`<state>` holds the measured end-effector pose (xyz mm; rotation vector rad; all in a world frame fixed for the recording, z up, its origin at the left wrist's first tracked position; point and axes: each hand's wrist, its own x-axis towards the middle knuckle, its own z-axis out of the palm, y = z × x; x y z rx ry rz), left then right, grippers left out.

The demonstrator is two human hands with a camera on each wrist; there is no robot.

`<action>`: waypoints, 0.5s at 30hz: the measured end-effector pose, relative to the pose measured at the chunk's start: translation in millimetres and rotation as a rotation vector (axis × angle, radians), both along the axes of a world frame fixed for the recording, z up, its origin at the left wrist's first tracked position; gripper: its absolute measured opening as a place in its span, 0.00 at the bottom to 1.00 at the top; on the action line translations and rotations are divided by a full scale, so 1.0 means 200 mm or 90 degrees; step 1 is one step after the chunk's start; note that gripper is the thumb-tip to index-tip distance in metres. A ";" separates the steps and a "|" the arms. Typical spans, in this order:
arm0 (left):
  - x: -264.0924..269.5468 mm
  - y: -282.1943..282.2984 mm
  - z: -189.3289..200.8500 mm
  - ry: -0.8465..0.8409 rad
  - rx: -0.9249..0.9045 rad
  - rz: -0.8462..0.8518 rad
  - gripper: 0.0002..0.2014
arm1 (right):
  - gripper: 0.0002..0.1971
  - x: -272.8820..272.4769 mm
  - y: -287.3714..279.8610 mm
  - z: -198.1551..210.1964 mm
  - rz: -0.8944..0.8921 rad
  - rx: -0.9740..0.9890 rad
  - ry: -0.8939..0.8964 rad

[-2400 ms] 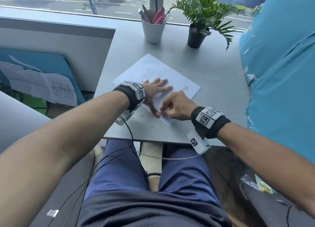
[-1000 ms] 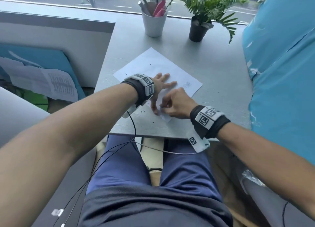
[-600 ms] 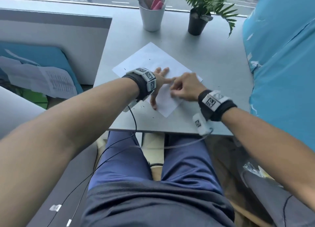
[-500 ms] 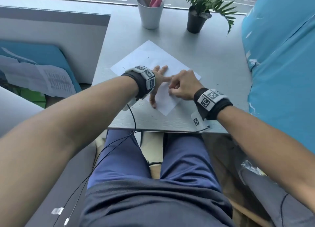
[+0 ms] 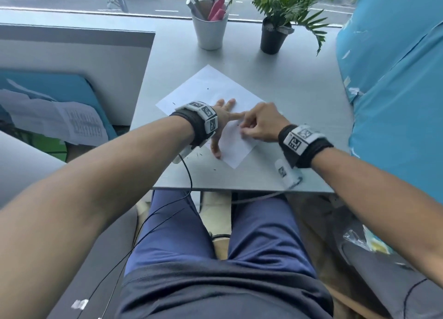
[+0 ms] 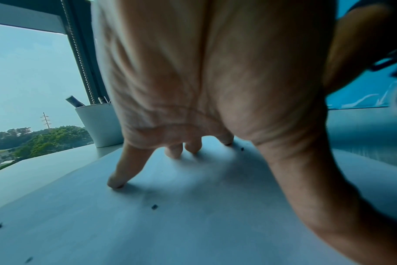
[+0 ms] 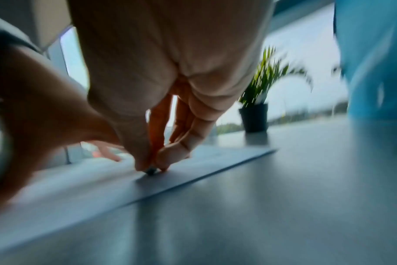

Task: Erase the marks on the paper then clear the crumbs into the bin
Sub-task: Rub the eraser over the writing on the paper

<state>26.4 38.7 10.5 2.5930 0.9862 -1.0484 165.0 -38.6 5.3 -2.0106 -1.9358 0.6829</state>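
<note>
Head view | paper (image 5: 213, 95) lying skewed near front edge of tabletop (image 5: 299, 91) | left hand (image 5: 221, 117) grip spread flat, pinning sheet against sliding | right hand (image 5: 260, 124) grip pinching small dark eraser (image 7: 151, 171), tip on paper near right edge | crumbs (image 6: 154, 206) scattered on sheet and tabletop | bin not seen | pen cup (image 5: 210, 32), potted plant (image 5: 273, 37) at far edge, well apart, no obstruction.

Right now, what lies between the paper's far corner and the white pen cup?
Only bare grey desk separates the paper from the pen cup, per the head view.
</note>
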 end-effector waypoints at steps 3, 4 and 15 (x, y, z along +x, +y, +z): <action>0.00 -0.01 0.00 -0.006 0.002 -0.008 0.75 | 0.03 -0.06 -0.04 -0.01 0.034 -0.008 -0.005; 0.00 0.00 -0.01 -0.007 -0.002 -0.009 0.76 | 0.03 -0.14 -0.10 -0.02 0.095 -0.040 0.001; -0.01 0.02 -0.02 0.006 0.007 -0.041 0.80 | 0.01 -0.16 -0.16 -0.05 0.118 -0.055 0.032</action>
